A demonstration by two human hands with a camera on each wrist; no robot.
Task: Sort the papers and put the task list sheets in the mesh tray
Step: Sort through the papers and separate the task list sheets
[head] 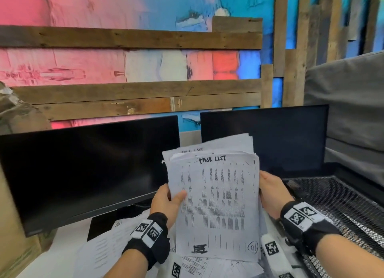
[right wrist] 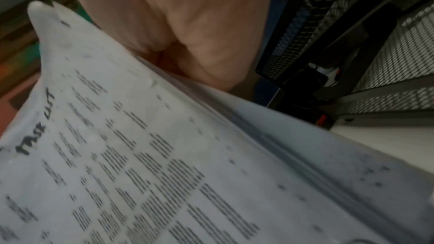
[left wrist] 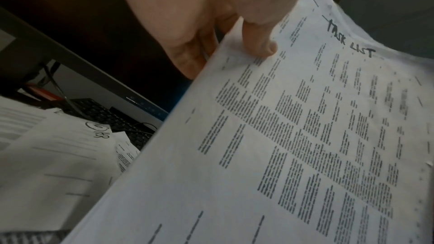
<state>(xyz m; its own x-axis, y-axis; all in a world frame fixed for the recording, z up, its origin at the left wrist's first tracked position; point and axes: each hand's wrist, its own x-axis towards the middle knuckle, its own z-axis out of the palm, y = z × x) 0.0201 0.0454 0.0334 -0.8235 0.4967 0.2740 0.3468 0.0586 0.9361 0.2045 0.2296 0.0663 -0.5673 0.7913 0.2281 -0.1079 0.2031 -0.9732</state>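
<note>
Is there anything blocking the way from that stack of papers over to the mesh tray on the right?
Nothing visible does. Both hands, left and right, hold the stack upright in front of the monitors, and the mesh tray sits right beside the right hand with open space between them.

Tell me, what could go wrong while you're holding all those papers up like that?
The stack of sheets isn't squared: some pages poke out unevenly at the top, so one might slip free onto the loose papers on the desk and get mixed in again. The left hand and right hand grip only the side edges, so the middle could sag. Only the front page visibly reads TASK LIST, so wrong pages could reach the mesh tray.
</note>
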